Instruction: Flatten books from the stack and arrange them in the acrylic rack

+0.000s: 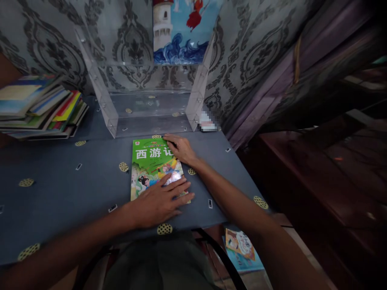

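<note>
A green picture book [154,165] with large white Chinese characters and cartoon figures on its cover lies shut on the table in front of me. Across its lower part rests my left hand [161,201], palm down with the fingers spread. My right hand [180,149] is at the book's upper right corner, its fingers curved over the edge and covering part of the last character. Neither hand visibly lifts the book; its lower edge is mostly hidden under my left hand and forearm.
Behind the book stands a clear acrylic rack [105,108] with a colourful picture book [184,32] on its top tier. A messy pile of books [42,106] sits at the left. Beyond the right edge of the table [90,181], more books [242,247] lie lower down.
</note>
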`<state>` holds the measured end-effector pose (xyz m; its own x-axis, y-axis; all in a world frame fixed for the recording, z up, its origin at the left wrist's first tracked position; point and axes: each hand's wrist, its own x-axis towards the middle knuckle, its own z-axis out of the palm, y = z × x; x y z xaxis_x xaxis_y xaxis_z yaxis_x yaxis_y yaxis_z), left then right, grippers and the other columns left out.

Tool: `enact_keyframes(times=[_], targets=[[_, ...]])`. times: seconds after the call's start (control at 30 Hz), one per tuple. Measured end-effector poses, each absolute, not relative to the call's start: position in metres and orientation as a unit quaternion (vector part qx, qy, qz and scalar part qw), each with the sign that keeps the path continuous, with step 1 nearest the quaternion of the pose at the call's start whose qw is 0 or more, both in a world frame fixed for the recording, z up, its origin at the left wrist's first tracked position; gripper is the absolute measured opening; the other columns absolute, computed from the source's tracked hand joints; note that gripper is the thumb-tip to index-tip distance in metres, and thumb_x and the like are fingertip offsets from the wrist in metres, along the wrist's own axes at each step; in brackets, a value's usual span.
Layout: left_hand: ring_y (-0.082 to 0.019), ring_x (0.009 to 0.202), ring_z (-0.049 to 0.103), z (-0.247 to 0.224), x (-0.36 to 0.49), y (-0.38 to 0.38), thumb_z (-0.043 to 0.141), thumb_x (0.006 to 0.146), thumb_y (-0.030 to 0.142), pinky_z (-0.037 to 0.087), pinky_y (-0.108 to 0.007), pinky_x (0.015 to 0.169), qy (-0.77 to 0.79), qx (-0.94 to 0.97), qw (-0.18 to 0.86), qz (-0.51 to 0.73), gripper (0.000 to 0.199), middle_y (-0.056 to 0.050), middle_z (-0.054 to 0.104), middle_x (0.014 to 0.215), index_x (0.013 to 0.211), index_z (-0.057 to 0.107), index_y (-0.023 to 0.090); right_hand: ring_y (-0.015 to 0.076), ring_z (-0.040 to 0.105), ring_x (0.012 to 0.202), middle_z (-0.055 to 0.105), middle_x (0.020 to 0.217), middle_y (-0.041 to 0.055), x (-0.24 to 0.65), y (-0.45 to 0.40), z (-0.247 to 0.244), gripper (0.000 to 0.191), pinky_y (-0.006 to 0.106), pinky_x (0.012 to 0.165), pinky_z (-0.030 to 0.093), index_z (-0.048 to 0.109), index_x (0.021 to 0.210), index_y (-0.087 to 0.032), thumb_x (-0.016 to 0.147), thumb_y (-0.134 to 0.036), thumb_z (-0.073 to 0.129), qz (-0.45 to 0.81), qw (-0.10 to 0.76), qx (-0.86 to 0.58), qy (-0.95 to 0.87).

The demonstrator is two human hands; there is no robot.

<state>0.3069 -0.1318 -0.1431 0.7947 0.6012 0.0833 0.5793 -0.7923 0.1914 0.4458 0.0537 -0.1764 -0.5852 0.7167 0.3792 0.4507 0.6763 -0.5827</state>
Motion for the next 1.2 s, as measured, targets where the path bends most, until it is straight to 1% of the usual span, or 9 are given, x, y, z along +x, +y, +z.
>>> enact_keyframes(times=[0.17,0.4,0.57,0.63,0.77,0.9,1.0,1.07,1.2], targets=[[-0.024,0.153,0.026,-0.139,0.306,-0.132,0.041,0.104,0.022,0.017,-0.050,0.125,0.305,0.948,0.078,0.048,0.051,-0.010,0.037,0.162,0.154,0.034,0.024,0.0228,0.061,0.129,0.069,0.133,0.0081,0.445,0.052,-0.177,0.038,0.043,0.112,0.047,0.070,0.124,-0.019,0.092,-0.013,0.049,0.211,0.307,-0.338,-0.864],[-0.028,0.152,0.028,-0.135,0.306,-0.133,0.042,0.103,0.021,0.020,-0.055,0.123,0.301,0.949,0.081,0.040,0.050,-0.013,0.035,0.162,0.152,0.036,0.027,0.0247,0.058,0.133,0.067,0.136,0.0113,0.443,0.048,-0.178,0.039,0.046,0.115,0.044,0.069,0.125,-0.015,0.094,-0.015,0.046,0.203,0.303,-0.340,-0.867],[-0.027,0.151,0.030,-0.136,0.306,-0.132,0.042,0.104,0.021,0.022,-0.053,0.123,0.300,0.949,0.078,0.054,0.047,-0.012,0.037,0.161,0.150,0.040,0.028,0.0246,0.053,0.138,0.064,0.140,0.0111,0.443,0.047,-0.180,0.041,0.047,0.118,0.041,0.067,0.129,-0.016,0.094,-0.017,0.047,0.207,0.302,-0.339,-0.867],[-0.027,0.151,0.031,-0.138,0.307,-0.133,0.043,0.104,0.024,0.022,-0.053,0.123,0.301,0.949,0.075,0.061,0.045,-0.011,0.038,0.161,0.149,0.041,0.029,0.0253,0.049,0.141,0.062,0.142,0.0130,0.444,0.045,-0.181,0.042,0.048,0.119,0.039,0.066,0.131,-0.014,0.094,-0.018,0.047,0.202,0.295,-0.339,-0.870],[-0.024,0.148,0.037,-0.140,0.304,-0.132,0.045,0.103,0.043,0.024,-0.049,0.124,0.315,0.938,0.096,0.109,0.048,-0.011,0.045,0.157,0.148,0.042,0.025,0.0267,0.040,0.147,0.055,0.148,0.0173,0.446,0.040,-0.182,0.044,0.050,0.121,0.035,0.063,0.135,-0.010,0.095,-0.021,0.047,0.194,0.281,-0.346,-0.874],[-0.022,0.140,0.047,-0.145,0.281,-0.117,0.035,0.106,0.039,0.031,-0.047,0.121,0.416,0.887,0.086,0.180,0.041,-0.010,0.056,0.146,0.141,0.047,0.022,0.0280,0.035,0.150,0.049,0.154,0.0157,0.451,0.024,-0.182,0.044,0.052,0.122,0.033,0.061,0.137,-0.013,0.097,-0.026,0.047,0.180,0.272,-0.369,-0.870],[-0.034,0.143,0.041,-0.153,0.252,-0.099,0.041,0.103,0.039,0.034,-0.058,0.116,0.569,0.794,0.036,0.212,0.042,-0.018,0.049,0.150,0.138,0.049,0.016,0.0304,0.038,0.148,0.045,0.157,0.0153,0.457,0.004,-0.179,0.045,0.054,0.120,0.035,0.059,0.139,-0.016,0.098,-0.030,0.046,0.169,0.257,-0.395,-0.866],[-0.038,0.144,0.038,-0.159,0.234,-0.090,0.046,0.100,0.041,0.037,-0.060,0.113,0.640,0.730,0.045,0.233,0.050,-0.022,0.042,0.153,0.142,0.044,0.014,0.0308,0.041,0.146,0.043,0.158,0.0158,0.462,-0.011,-0.177,0.045,0.053,0.119,0.037,0.057,0.141,-0.017,0.099,-0.031,0.045,0.169,0.246,-0.403,-0.865],[-0.032,0.143,0.042,-0.162,0.220,-0.084,0.049,0.095,0.035,0.037,-0.053,0.116,0.640,0.690,0.139,0.307,0.055,-0.018,0.044,0.152,0.147,0.037,0.018,0.0324,0.039,0.147,0.042,0.158,0.0181,0.468,-0.033,-0.173,0.049,0.055,0.119,0.036,0.053,0.143,-0.016,0.099,-0.037,0.047,0.183,0.242,-0.393,-0.868]])
